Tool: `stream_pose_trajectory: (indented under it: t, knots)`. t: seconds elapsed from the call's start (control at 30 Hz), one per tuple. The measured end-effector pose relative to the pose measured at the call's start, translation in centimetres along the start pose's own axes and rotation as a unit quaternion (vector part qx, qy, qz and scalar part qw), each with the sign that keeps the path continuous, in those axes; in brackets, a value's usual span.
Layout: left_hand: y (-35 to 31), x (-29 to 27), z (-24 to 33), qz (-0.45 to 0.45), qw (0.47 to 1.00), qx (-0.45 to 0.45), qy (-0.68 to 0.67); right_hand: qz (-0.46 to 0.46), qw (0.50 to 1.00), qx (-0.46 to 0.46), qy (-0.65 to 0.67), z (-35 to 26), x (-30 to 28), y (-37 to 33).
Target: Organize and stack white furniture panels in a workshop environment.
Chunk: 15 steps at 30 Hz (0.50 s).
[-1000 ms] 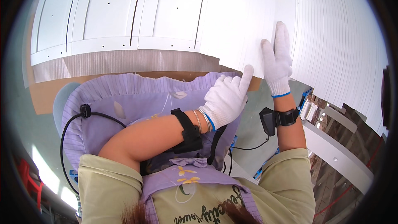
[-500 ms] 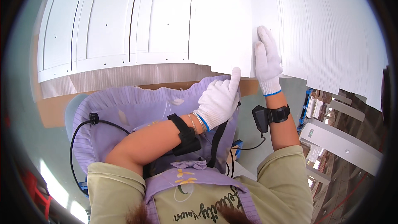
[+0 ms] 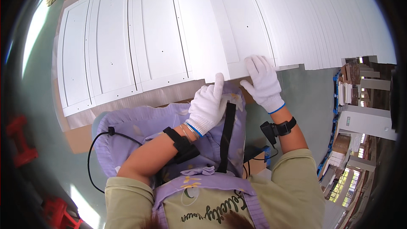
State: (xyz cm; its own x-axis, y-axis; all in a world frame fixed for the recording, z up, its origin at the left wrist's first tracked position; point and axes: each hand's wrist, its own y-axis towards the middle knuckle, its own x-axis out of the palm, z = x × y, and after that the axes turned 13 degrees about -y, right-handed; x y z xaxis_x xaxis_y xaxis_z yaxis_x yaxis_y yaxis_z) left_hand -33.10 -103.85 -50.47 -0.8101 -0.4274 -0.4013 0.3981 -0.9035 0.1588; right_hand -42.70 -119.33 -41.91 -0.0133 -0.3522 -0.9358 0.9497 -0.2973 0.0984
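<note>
1. Currently, L hand, gloved, mid-frame: index straight, tip at lower edge of plain white panel, upper ctr; other fingers curled, can't tell if gripping.
2. R hand, gloved, ctr-right: thumb spread wide, fingertips on recessed white panel, upper ctr.
3. Framed white panels in row, upper L.

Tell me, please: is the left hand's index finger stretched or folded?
Stretched: the index finger of the left hand points straight toward the plain white panel's lower edge, while the neighbouring fingers look curled.
</note>
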Motion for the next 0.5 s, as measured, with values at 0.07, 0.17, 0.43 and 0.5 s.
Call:
stream_pose_trajectory:
  t: [0.07,0.17,0.43,0.5]
  knots:
    - [0.0,-0.2,0.4,0.006,1.000,0.002,0.022,-0.013,1.000,0.005,0.024,0.5,0.0,0.5]
    - [0.2,-0.3,1.4,0.020,1.000,-0.023,0.000,-0.024,0.998,0.011,0.057,0.9,-0.4,0.5]
    - [1.3,-1.2,3.2,0.080,0.983,-0.129,-0.098,0.098,0.984,0.119,0.086,1.0,0.6,-2.5]
    - [2.4,-2.0,3.6,0.070,0.927,-0.251,-0.271,0.092,0.973,0.181,0.110,1.2,0.8,-3.5]
